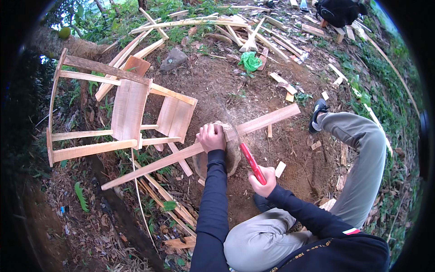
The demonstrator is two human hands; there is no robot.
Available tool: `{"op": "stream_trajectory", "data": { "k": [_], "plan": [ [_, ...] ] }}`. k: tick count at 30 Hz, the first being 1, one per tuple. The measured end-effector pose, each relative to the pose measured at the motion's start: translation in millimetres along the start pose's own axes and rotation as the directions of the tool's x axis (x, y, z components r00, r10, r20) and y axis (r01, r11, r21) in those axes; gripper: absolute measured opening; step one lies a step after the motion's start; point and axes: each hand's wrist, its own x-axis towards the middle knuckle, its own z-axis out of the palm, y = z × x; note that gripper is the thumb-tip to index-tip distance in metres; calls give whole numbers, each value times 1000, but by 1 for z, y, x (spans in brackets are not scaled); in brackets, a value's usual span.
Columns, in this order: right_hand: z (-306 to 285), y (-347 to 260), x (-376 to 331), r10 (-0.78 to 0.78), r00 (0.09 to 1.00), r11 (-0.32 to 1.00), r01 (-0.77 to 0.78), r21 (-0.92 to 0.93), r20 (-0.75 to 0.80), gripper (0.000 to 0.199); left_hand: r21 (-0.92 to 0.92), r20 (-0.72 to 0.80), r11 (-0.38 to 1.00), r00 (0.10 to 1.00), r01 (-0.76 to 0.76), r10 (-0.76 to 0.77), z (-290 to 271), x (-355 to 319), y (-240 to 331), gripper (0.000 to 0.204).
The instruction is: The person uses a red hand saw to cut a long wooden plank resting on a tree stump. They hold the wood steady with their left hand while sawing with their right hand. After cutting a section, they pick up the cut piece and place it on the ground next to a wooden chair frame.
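Observation:
A long pale wooden board (267, 119) lies slantwise across the top of a tree stump (232, 159). My left hand (211, 137) presses down on the board above the stump, its fingers curled over the wood. Just right of it, my right hand (263, 180) grips the red handle of a hand saw (250, 159). The saw's thin blade crosses the board close to the stump's right side and points away from me. Pale sawdust is scattered on the ground beyond the stump.
Wooden chair frames (129, 109) stand at the left, close to the board's left end. Long offcuts (199, 21) are piled at the back, near a grey rock (173, 59) and a green plastic bag (250, 61). A black bag (340, 11) sits far right. Small wood scraps litter the dirt.

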Motion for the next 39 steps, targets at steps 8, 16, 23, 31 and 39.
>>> {"op": "stream_trajectory", "data": {
  "k": [8,16,23,31,39],
  "plan": [
    [-17,11,26,-86,996,996,87,-31,33,8,-270,52,887,926,374,-374,-20,5,5,28],
    [-29,17,54,-178,973,977,192,-91,144,16,-450,-114,797,859,403,-499,-73,-43,1,24],
    [-29,22,62,-239,941,966,255,-38,240,14,-544,162,665,842,512,-515,-133,-115,2,43],
    [-37,35,81,-192,939,962,238,-136,284,19,-338,853,626,510,703,-111,-194,-62,0,53],
    [-15,34,74,-309,919,931,345,-123,244,19,-27,612,913,729,407,-307,-176,-18,-24,43]
  ]
}}
